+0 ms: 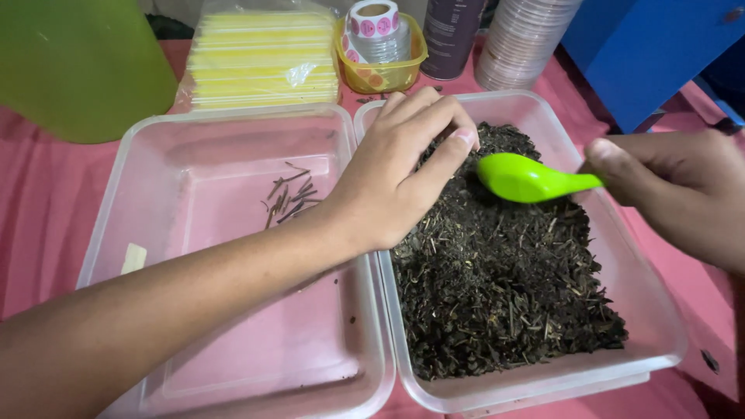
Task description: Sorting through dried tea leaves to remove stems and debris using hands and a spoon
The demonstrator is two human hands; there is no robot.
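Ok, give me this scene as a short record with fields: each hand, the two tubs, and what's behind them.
Left hand: left hand reaches over the dark dried leaf mix, fingertips pinched at its surface; whether they hold anything cannot be told
Right hand: right hand, grip closed on the green spoon
Spoon: bowl over the mix
Right tub: clear tub filled with the mix
Left tub: clear tub with a few stems and a pale scrap
Behind: yellow stack in a bag, sticker roll in a yellow box, stacked lids
Surface: pink cloth

A roll of round pink stickers (373, 19) sits in a yellow tub (384, 71), beside a clear-wrapped yellow pack (264, 58).
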